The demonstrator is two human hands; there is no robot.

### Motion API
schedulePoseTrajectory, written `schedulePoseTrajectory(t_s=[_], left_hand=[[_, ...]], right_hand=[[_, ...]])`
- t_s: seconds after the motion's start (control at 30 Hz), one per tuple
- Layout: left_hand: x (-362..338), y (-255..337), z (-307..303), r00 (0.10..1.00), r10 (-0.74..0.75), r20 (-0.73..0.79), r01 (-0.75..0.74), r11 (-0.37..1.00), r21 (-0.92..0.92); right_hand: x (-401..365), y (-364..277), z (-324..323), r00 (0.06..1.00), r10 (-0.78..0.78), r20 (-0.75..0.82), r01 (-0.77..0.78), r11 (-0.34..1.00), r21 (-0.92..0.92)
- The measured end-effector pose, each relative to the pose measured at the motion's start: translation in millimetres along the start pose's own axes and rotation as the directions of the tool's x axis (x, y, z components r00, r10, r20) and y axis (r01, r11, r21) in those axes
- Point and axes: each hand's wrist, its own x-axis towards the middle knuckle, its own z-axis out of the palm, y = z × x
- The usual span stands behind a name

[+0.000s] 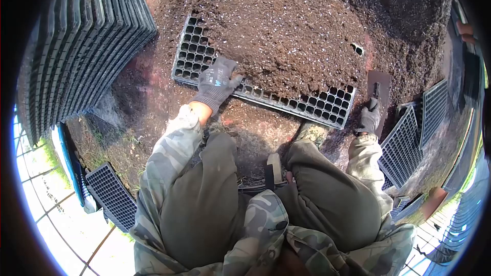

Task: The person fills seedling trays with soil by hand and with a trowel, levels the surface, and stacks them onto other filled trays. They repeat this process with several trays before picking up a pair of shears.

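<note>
A black seedling tray [317, 106] lies on the ground in front of my knees, most of its cells buried under a heap of dark potting soil [291, 36]. My left hand [217, 83], in a grey glove, rests flat on the tray's near edge at the left, fingers spread against the soil. My right hand [369, 116], also gloved, is closed around the handle of a flat trowel [379, 89] just past the tray's right end. I am crouched with both knees up.
A tall stack of black trays [82, 46] leans at the left. One loose tray [110, 194] lies at lower left, and several more [414, 138] lie at the right. Soil covers the ground ahead. Another person's hand [464, 28] shows at the far right edge.
</note>
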Motion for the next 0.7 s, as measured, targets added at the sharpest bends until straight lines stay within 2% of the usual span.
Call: schedulePoseTrajectory(t_s=[0.1, 0.13, 0.17, 0.23, 0.27, 0.3, 0.37, 0.43, 0.47, 0.5, 0.53, 0.63, 0.7], left_hand=[[1, -14, 3, 1.0, -0.006, -0.018, 0.004, 0.996, -0.085], [1, -19, 4, 0.998, -0.016, -0.065, 0.006, 0.988, -0.153], [0, -23, 2, 0.993, -0.008, -0.119, -0.019, 0.974, -0.228], [-3, -41, 7, 0.978, -0.027, -0.207, -0.063, 0.907, -0.417], [-3, -41, 5, 0.976, -0.206, -0.074, 0.095, 0.7, -0.708], [-4, -41, 2, 0.941, -0.314, 0.127, 0.249, 0.39, -0.886], [-3, -42, -2, 0.934, -0.33, 0.137, 0.218, 0.222, -0.95], [-5, -21, -27, 0.939, -0.331, 0.091, 0.197, 0.301, -0.933], [-6, -20, -31, 0.968, -0.252, -0.006, 0.091, 0.372, -0.924], [3, -13, -38, 0.94, -0.319, 0.117, 0.207, 0.265, -0.942], [12, -27, -21, 0.954, -0.293, 0.058, 0.131, 0.237, -0.963], [31, -18, -24, 0.972, -0.233, 0.04, 0.079, 0.162, -0.984], [44, -12, -24, 0.97, -0.242, -0.007, 0.029, 0.143, -0.989]], right_hand=[[2, 2, -6, 0.999, -0.034, 0.029, 0.034, 0.999, 0.002], [1, 0, -8, 0.998, -0.042, 0.035, 0.043, 0.999, -0.014], [-1, -5, -14, 0.995, -0.049, 0.082, 0.042, 0.996, 0.083], [6, 14, 0, 0.996, -0.092, 0.004, 0.091, 0.99, 0.11], [5, 12, -6, 0.996, -0.089, 0.02, 0.087, 0.992, 0.086], [-2, 3, -11, 0.996, -0.083, 0.034, 0.08, 0.995, 0.062], [3, 0, -9, 0.999, 0.018, 0.049, -0.013, 0.995, -0.1], [14, 26, 11, 0.995, 0.021, 0.101, -0.03, 0.996, 0.089], [1, 1, -10, 0.994, 0.037, 0.101, -0.049, 0.992, 0.12], [7, 14, 1, 0.998, -0.071, -0.003, 0.071, 0.997, 0.011], [1, -3, -19, 0.995, -0.072, 0.064, 0.074, 0.997, -0.032], [9, -3, -18, 0.99, 0.029, 0.136, -0.021, 0.998, -0.057], [22, -7, -32, 0.911, 0.058, 0.408, -0.041, 0.998, -0.051]])
